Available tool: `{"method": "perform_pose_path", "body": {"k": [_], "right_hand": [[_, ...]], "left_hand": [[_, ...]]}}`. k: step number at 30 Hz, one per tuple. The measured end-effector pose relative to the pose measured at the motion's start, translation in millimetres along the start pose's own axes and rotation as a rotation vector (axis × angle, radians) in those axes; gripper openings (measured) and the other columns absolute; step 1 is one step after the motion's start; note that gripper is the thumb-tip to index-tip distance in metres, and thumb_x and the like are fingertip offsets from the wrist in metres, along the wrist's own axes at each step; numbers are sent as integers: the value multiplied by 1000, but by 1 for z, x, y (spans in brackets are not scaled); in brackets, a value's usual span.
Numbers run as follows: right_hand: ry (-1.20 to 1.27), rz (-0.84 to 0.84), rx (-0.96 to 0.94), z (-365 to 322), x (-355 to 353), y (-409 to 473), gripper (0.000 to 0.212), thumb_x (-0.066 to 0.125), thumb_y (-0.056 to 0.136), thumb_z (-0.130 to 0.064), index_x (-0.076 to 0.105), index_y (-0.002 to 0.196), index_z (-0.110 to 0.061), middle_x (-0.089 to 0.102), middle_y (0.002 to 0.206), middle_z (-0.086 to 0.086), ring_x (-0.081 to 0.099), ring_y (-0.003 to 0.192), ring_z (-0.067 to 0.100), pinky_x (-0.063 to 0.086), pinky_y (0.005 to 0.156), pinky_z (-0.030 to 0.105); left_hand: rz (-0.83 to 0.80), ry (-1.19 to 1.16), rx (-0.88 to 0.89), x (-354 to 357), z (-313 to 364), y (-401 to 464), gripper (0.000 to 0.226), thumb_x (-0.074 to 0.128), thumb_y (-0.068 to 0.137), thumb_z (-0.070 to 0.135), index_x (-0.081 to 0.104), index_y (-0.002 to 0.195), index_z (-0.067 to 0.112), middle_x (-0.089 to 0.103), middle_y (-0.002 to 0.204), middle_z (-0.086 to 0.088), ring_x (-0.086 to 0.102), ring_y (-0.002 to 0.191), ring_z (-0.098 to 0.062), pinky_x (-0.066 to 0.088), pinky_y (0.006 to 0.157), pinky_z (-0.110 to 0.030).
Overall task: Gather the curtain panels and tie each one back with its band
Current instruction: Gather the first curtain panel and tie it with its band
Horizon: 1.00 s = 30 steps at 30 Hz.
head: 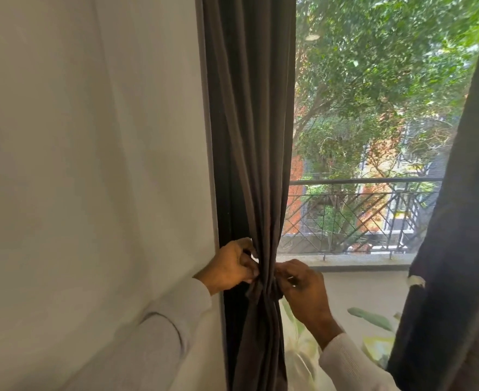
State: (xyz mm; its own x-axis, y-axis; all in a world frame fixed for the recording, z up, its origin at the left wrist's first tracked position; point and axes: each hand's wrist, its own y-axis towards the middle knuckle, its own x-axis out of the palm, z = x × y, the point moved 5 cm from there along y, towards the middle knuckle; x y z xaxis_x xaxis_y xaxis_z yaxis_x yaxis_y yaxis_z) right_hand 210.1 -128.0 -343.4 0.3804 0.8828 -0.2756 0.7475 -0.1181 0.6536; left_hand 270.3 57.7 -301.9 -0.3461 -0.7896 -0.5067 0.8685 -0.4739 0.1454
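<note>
Head view: both hands are working at one gathered panel.
Left hand (232, 266): fingers pinching the left curtain panel (249, 136).
Right hand (303, 289): fingers curling round the bunched waist.
Place: beside the wall (91, 165).
Band: cannot tell.

A pale wall (91, 165) meets a tall window (373, 108). Along the seam hangs the left curtain panel (249, 136), dark grey and bunched narrow partway down; whatever it hangs from is out of view. The right curtain panel (458, 249) hangs at the window's far side. Outside, a metal railing (359, 218) stands on a concrete ledge (345, 261).
</note>
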Motion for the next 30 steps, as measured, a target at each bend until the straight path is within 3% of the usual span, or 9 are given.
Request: {"method": "perform_pose_path", "body": {"k": [4, 8, 11, 15, 18, 20, 22, 26, 30], "right_hand": [[-84, -34, -52, -1, 4, 3, 34, 79, 86, 3, 86, 101, -27, 68, 83, -11, 69, 73, 12, 53, 65, 15], [-82, -45, -67, -3, 7, 7, 25, 82, 82, 4, 85, 90, -20, 66, 87, -8, 66, 77, 12, 49, 65, 12], [-58, -69, -36, 4, 8, 8, 31, 81, 84, 3, 82, 85, -28, 68, 89, -8, 68, 76, 14, 55, 62, 24], [-48, -37, -7, 11, 6, 0, 10, 77, 89, 0, 78, 94, -9, 75, 91, 6, 73, 82, 22, 59, 68, 33], [58, -35, 57, 9, 6, -3, 11, 73, 92, 6, 75, 98, -3, 79, 88, -6, 73, 78, 2, 55, 68, 24], [92, -31, -1, 1, 5, -5, 8, 80, 88, -13, 80, 94, -8, 76, 89, -3, 73, 81, 6, 55, 68, 21], [185, -4, 62, -1, 0, -6, 3, 84, 84, -11, 83, 87, -13, 73, 87, -1, 71, 79, 9, 54, 69, 19], [366, 124, 135, -4, -15, -7, 12, 82, 83, 1, 82, 87, -11, 76, 92, 5, 73, 81, 23, 61, 69, 48], [351, 117, 62, -28, -20, -4, 13, 72, 95, 2, 79, 97, -9, 80, 102, 4, 75, 89, 24, 61, 77, 42]], "left_hand": [[92, 173, 238, 5, -9, -15, 24, 76, 92, -1, 80, 110, 15, 78, 88, 19, 77, 88, -4, 61, 92, -25], [276, 724, 619, 5, 4, -33, 19, 63, 99, 22, 82, 101, 16, 73, 100, -1, 67, 91, -17, 62, 82, -34], [373, 1208, 940, 18, 12, -56, 11, 65, 102, 23, 76, 102, 21, 60, 137, -10, 59, 124, -32, 55, 99, -48], [294, 1305, 1237, 34, 35, -87, 10, 64, 107, 23, 71, 102, 28, 39, 173, -2, 40, 158, -33, 44, 117, -55], [161, 1361, 1150, 36, 46, -69, 18, 56, 104, 20, 69, 114, 29, 43, 171, 0, 32, 161, -34, 32, 123, -58], [168, 1350, 1037, 28, 56, -54, 26, 56, 98, 25, 68, 120, 29, 62, 153, 4, 47, 148, -34, 29, 118, -56], [182, 1288, 945, 20, 65, -47, 22, 59, 97, 28, 69, 116, 29, 73, 128, 9, 58, 128, -29, 30, 109, -50], [239, 982, 628, -9, 58, -26, 20, 55, 104, 49, 65, 117, 38, 61, 106, 9, 59, 110, -24, 36, 103, -43], [327, 672, 423, -24, 68, -14, 31, 58, 97, 55, 72, 111, 32, 62, 90, 10, 63, 95, -18, 35, 105, -42]]}}
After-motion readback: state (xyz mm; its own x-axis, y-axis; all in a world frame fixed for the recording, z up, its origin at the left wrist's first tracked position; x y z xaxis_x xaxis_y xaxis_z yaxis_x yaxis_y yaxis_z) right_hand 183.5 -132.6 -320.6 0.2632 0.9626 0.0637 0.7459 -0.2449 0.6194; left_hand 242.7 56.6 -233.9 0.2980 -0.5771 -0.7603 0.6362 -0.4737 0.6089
